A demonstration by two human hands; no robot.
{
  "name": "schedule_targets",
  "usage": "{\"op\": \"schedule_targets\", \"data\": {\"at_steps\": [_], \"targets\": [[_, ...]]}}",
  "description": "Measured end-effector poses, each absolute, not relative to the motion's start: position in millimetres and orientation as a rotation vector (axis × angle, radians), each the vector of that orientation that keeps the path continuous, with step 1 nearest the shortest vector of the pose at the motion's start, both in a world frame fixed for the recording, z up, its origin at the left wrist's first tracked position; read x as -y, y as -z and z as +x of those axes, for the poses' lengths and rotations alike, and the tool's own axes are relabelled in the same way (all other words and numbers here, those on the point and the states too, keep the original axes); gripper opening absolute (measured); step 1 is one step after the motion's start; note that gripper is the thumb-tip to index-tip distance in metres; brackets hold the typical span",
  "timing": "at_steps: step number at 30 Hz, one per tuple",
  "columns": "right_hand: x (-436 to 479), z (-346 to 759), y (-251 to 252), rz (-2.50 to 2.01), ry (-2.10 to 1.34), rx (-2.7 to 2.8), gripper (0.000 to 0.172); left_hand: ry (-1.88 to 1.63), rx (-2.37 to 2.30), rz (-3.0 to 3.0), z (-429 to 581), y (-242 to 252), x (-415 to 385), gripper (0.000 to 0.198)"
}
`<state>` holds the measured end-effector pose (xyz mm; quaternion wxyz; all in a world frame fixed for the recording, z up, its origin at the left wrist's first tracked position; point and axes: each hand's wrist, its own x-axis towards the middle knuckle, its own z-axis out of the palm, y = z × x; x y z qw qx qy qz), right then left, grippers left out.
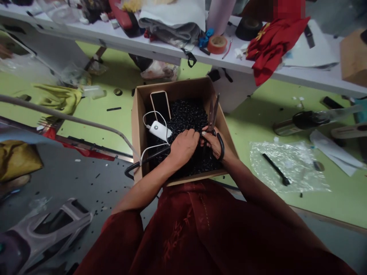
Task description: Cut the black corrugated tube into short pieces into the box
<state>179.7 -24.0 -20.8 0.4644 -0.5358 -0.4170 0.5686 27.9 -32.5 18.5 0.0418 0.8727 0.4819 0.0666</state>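
Before me stands a cardboard box (136,126) holding many small black pieces (189,112). My left hand (185,145) is over the pieces with its fingers curled closed; what they pinch is too small to make out. Close beside it, my right hand (213,144) is wrapped round the handles of dark scissors (212,114), whose blades point up and away from me. The right thumb and fingertips meet near the left fingers. A phone (160,104) leans inside the box at the far left. Next to it lies a white power bank (159,130) with a white cable.
Behind the box, a white shelf (169,51) carries cloth, orange tape (217,44) and a red cloth (276,46). On the green surface at right lie a clear plastic bag (301,164), a black strip (275,168) and a bottle (295,123). A grey chair (65,221) stands lower left.
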Motion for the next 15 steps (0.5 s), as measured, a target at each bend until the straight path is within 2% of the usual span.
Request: {"op": "schedule_targets", "data": {"at_steps": [6, 11, 15], "targets": [[29.4, 193.1, 15.2, -1.287, -1.460, 1.176, 0.038, -0.143, -1.394, 2.423, 24.8, -33.7, 40.9, 0.037], [36.5, 199.0, 1.5, -1.243, -1.491, 1.323, 0.038, -0.101, -1.227, 2.139, -2.9, -60.6, 44.0, 0.029], [31.7, 202.8, -1.9, -1.195, -1.543, 1.410, 0.036, -0.201, -1.036, 1.622, -10.1, -57.0, 45.1, 0.026]]}}
